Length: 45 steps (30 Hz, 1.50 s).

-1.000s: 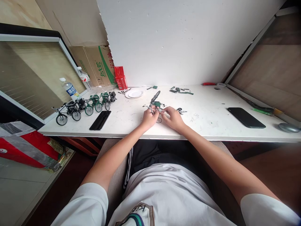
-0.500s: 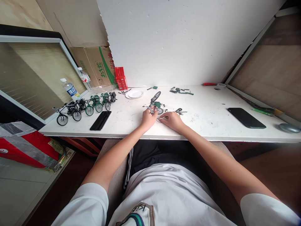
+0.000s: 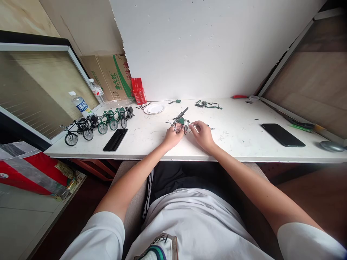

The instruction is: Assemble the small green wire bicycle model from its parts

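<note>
My left hand (image 3: 173, 138) is closed around a small model bicycle (image 3: 181, 121) with a green part on top, held just above the table's front half. The bicycle's handlebar points left and one dark wheel tilts up behind it. Close by on the right, my right hand (image 3: 202, 135) is pinched at the rear of the model. A thin ring-like part (image 3: 188, 130) shows at its fingertips, beside the bicycle's rear wheel. Small dark parts lie partly hidden behind the right hand.
Several finished model bicycles (image 3: 108, 121) stand at the left near a phone (image 3: 115, 139). White plates (image 3: 154, 109), a red box (image 3: 138, 91) and loose green and black parts (image 3: 208, 104) lie behind. Another phone (image 3: 283, 135) and a mouse (image 3: 332, 146) are right.
The model bicycle has turned in my left hand, its raised wheel now seen more edge-on. My right hand has moved slightly up and right, lifting the ring-like part to the model's rear.
</note>
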{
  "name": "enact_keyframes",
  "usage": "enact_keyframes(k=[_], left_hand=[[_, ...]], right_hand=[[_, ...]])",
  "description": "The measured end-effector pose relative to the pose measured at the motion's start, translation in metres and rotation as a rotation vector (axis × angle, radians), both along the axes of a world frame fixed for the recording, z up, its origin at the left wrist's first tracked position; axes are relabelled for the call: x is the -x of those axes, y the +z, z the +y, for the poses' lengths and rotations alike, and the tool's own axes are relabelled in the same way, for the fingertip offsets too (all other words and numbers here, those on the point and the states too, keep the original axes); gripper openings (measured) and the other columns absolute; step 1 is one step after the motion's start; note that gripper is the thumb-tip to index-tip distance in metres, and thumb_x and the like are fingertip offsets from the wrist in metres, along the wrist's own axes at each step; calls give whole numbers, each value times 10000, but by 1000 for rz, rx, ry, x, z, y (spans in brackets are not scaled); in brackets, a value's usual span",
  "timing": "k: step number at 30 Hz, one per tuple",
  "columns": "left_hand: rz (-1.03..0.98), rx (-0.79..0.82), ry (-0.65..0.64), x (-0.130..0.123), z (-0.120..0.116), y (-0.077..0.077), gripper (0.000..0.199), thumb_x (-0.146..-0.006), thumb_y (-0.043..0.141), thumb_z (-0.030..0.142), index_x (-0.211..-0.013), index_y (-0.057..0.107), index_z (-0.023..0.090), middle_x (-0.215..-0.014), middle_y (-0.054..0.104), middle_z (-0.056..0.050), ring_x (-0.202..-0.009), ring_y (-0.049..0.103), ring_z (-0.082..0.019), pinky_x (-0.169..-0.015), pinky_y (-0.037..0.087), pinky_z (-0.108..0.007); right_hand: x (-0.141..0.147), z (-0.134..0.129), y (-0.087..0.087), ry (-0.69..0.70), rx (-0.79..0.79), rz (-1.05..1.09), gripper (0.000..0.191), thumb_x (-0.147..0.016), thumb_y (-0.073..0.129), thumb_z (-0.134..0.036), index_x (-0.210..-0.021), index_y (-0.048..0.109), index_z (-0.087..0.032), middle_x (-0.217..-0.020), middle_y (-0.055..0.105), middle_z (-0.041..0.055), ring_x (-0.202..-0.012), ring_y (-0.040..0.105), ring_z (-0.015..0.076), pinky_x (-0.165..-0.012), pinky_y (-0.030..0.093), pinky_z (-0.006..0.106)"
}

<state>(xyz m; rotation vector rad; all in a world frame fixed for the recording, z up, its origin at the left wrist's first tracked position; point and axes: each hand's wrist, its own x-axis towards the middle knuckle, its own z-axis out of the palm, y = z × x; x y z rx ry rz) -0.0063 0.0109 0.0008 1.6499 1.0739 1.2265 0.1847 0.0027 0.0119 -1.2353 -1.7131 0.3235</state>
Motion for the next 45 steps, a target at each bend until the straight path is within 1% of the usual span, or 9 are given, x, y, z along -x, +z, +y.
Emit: enact_keyframes(k=[2, 4, 13, 21, 25, 31, 34, 40, 45], left_hand=[[-13, 5, -29, 0, 1, -1, 222, -980, 682, 337, -1124, 714, 171, -1007, 823, -101, -774, 726, -158, -660, 563, -260], [-26, -1, -50, 0, 1, -1, 232, -977, 682, 341, -1128, 708, 167, -1014, 819, -109, -815, 736, -166, -660, 565, -253], [-41, 14, -98, -2, 0, -1, 234, -946, 707, 336, -1107, 693, 167, -990, 797, -103, -829, 724, -167, -658, 560, -252], [-23, 48, -103, -1, 1, -3, 201, -941, 680, 260, -1118, 702, 165, -956, 772, -56, -638, 618, -90, -635, 554, -234], [-19, 57, -114, -1, 3, -4, 201, -938, 667, 240, -1123, 702, 170, -949, 771, -42, -604, 599, -78, -639, 558, -236], [-15, 80, -134, -1, 3, -5, 199, -918, 677, 206, -1112, 701, 168, -922, 771, -36, -613, 618, -78, -645, 546, -225], [-7, 86, -143, -2, 3, -5, 223, -912, 693, 212, -1131, 703, 165, -934, 779, -45, -627, 631, -86, -646, 546, -228], [0, 83, -152, -1, 0, -1, 228, -913, 665, 207, -1131, 711, 159, -928, 778, -52, -655, 631, -93, -648, 535, -227], [-21, 83, -172, 0, -2, 0, 222, -904, 669, 231, -1114, 711, 169, -946, 765, -54, -765, 676, -128, -637, 520, -222]], right_hand=[[0, 0, -1, -21, -14, 16, 500, -1043, 546, -702, -1019, 692, -225, -919, 741, 106, -774, 627, 254, -740, 489, 400], [-1, 1, -1, -34, -34, 29, 501, -1046, 540, -703, -1023, 684, -224, -912, 728, 104, -785, 627, 255, -748, 491, 401], [-1, 1, -2, -51, -73, 50, 477, -1060, 535, -681, -1048, 685, -229, -971, 733, 109, -790, 600, 246, -764, 492, 408], [-1, 2, -4, 3, -86, 56, 490, -1055, 559, -701, -1034, 696, -231, -976, 738, 96, -760, 588, 228, -735, 483, 393], [-1, 4, -6, 45, -123, 81, 490, -1050, 569, -709, -1002, 695, -238, -997, 753, 96, -764, 604, 227, -723, 478, 394], [-1, 6, -7, 72, -151, 75, 468, -1049, 581, -696, -988, 702, -248, -999, 756, 91, -731, 594, 221, -715, 483, 402], [-1, 5, -7, 87, -157, 68, 452, -1049, 593, -678, -986, 707, -245, -995, 753, 91, -754, 606, 227, -714, 481, 400], [0, 3, -6, 93, -132, 27, 417, -1061, 597, -633, -983, 712, -240, -982, 756, 87, -719, 572, 214, -716, 480, 402], [1, 1, -4, 99, -120, 9, 418, -1059, 598, -634, -988, 716, -239, -977, 750, 90, -719, 565, 215, -716, 476, 402]])
